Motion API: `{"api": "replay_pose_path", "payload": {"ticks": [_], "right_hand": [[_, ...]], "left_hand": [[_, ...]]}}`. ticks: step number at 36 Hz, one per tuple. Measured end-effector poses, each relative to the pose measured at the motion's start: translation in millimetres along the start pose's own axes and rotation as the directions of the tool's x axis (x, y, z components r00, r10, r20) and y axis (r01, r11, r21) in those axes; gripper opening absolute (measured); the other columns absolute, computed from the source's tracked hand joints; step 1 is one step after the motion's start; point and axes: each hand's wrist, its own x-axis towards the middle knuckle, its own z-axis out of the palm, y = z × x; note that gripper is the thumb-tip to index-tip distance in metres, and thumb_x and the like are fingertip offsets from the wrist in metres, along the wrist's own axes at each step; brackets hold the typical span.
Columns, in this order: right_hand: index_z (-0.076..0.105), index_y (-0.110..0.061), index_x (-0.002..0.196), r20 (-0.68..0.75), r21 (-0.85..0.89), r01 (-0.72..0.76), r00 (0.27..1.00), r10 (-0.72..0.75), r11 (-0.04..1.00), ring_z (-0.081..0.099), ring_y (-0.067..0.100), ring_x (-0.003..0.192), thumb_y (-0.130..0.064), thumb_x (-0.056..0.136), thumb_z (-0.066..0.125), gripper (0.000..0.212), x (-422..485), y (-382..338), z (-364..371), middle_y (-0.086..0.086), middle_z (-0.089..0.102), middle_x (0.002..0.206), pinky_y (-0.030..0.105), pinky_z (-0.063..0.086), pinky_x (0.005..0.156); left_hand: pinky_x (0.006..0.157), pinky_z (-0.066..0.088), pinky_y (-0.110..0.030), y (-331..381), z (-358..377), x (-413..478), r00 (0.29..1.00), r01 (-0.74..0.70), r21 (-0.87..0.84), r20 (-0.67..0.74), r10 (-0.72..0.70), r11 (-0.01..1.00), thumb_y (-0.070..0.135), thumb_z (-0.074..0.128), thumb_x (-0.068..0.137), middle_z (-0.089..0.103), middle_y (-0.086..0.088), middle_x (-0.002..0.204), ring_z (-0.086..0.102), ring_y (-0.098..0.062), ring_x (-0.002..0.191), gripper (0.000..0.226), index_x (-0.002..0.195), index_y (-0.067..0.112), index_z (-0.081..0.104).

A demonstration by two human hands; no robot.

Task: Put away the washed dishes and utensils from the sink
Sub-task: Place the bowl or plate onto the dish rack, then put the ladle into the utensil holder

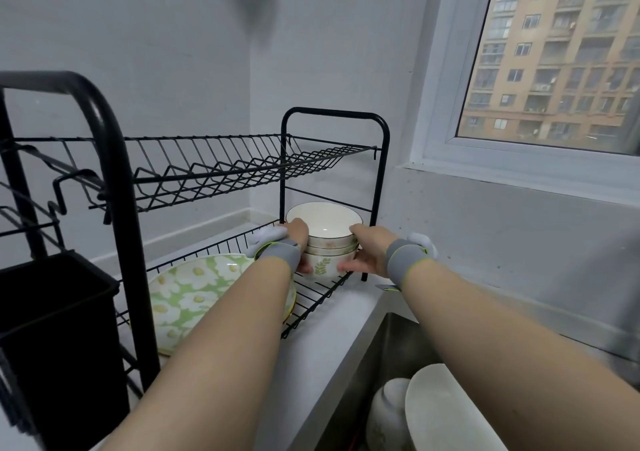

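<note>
A stack of white bowls (323, 239), the lowest with a green leaf print, sits at the right end of the lower shelf of a black wire dish rack (311, 298). My left hand (298, 239) grips the stack's left side and my right hand (367, 249) grips its right side, fingers curled around the bowls. Both wrists wear grey bands. A green plate with white flowers (187, 294) lies flat on the same shelf, partly under my left forearm. In the sink (391, 339) at the lower right stand a white plate (446, 412) and another white dish (388, 409).
The rack's upper shelf (214, 170) holds nothing. A black utensil holder (59, 339) hangs on the rack's left end. The grey counter (332, 333) runs between rack and sink. A window (554, 55) is at the upper right, walls close behind.
</note>
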Motion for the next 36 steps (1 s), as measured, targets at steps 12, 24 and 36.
{"api": "replay_pose_path", "payload": {"ticks": [12,24,36], "right_hand": [[0.044,-0.004,0.129,-0.104,-0.061,-0.024,0.994,0.017,0.998,0.06,0.025,0.062,-0.039,0.094,0.045,0.05,-31.3,9.9,-14.7,0.01,0.054,0.101,0.033,0.054,0.057],[0.055,-0.002,0.106,-0.104,-0.236,-0.022,0.995,-0.003,0.971,0.054,0.022,0.055,-0.031,0.093,0.046,0.033,-86.9,35.5,-45.9,0.01,0.056,0.082,0.024,0.044,0.051],[0.057,-0.007,0.094,-0.2,-0.294,-0.095,0.979,0.036,0.951,0.05,0.019,0.054,-0.019,0.092,0.046,0.016,-144.0,93.2,-106.8,0.009,0.057,0.08,0.024,0.042,0.053]], "left_hand": [[0.096,0.045,-0.043,-4.3,0.7,0.9,0.937,-0.181,0.466,-0.186,0.296,0.866,0.042,0.034,0.079,0.063,-0.017,0.105,0.059,-0.036,0.102,0.035,0.095,0.014,0.046],[0.11,0.028,-0.032,-32.6,32.7,-65.1,0.856,-0.405,0.456,-0.115,0.504,0.792,0.024,0.049,0.092,0.011,-0.012,0.156,0.027,-0.029,0.14,0.067,0.149,0.017,0.014],[0.1,0.038,-0.032,-79.3,91.1,-131.2,0.781,-0.598,0.555,0.242,0.576,0.578,0.023,0.045,0.091,0.026,-0.005,0.15,0.047,-0.028,0.125,0.053,0.142,0.021,0.031]]}}
